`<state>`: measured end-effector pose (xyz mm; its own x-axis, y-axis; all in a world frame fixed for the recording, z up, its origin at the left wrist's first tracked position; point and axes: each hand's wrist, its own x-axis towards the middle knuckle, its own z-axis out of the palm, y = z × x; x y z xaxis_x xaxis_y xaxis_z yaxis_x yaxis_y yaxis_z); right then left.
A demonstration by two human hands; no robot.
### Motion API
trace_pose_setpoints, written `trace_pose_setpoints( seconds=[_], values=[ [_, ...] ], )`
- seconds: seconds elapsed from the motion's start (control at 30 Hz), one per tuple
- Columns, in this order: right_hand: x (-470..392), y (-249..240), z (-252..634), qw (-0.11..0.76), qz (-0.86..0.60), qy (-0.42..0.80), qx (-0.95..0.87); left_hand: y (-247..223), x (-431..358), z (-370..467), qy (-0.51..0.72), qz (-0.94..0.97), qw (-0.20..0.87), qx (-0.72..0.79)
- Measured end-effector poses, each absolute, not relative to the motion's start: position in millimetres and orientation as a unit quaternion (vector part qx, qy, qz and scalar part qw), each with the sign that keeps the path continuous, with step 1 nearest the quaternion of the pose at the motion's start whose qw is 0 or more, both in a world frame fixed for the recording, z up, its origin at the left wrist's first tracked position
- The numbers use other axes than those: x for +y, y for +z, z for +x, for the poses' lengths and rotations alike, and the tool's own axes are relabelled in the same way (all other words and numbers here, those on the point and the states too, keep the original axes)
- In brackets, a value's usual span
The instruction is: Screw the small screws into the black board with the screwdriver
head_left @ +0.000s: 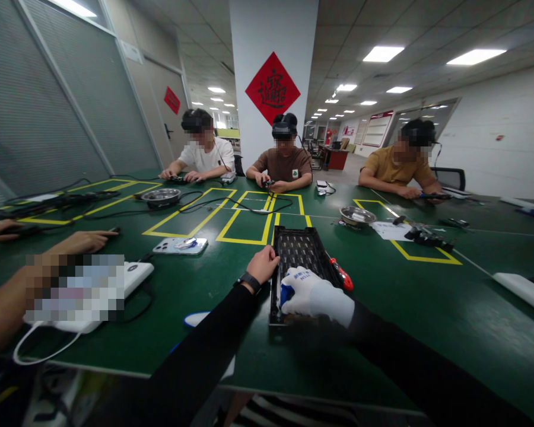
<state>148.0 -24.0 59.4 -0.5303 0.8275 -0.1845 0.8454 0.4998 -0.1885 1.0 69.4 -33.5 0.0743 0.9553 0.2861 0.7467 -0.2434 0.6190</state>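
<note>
The black tray (275, 301) lies lengthwise near the table's front edge, and the step in hand looks like close work along its left side. The bare left hand (263, 264) curls its fingers at that rim; whether it grips or only rests there I cannot tell. The right hand (309, 290), in a white knit glove with blue print, bends over the tray's near left corner, its fingers curled in by a blue patch (286, 293), either glove coating or something held. The next move seems to call for a steady tray and controlled fingertip pressure. Slim, shiny metallic pieces (296, 246) stand in rows inside. Just beyond the right edge lies a smooth red handle (346, 280). Farther out on the glossy green table (231, 284) are a glassy-backed phone (173, 246) and a round, polished metal bowl (357, 224).
</note>
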Motion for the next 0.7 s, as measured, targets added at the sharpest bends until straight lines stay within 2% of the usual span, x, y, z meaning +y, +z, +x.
trace_pose_setpoints(
  seconds=[0.23, 0.37, 0.47, 0.53, 0.7],
  values=[
    [-14.8, 59.9, 159.1, -0.061, 0.485, -0.145, 0.860, -35.4, 70.0, 0.4, 0.336, 0.720, 0.152, 0.588],
    [0.0, 63.6, 190.9, -0.173, 0.516, -0.080, 0.835, -35.0, 69.5, -0.1, 0.341, 0.720, 0.155, 0.584],
    [12.6, 57.9, 234.0, -0.245, 0.547, 0.019, 0.800, -34.8, 69.3, 0.1, 0.340, 0.716, 0.158, 0.589],
    [18.1, 46.8, 264.9, -0.240, 0.520, 0.077, 0.816, -35.1, 69.3, 0.3, 0.339, 0.712, 0.158, 0.594],
    [21.7, 6.4, 309.4, -0.126, 0.396, 0.069, 0.907, -36.9, 70.1, 0.7, 0.341, 0.706, 0.156, 0.600]
  ],
)
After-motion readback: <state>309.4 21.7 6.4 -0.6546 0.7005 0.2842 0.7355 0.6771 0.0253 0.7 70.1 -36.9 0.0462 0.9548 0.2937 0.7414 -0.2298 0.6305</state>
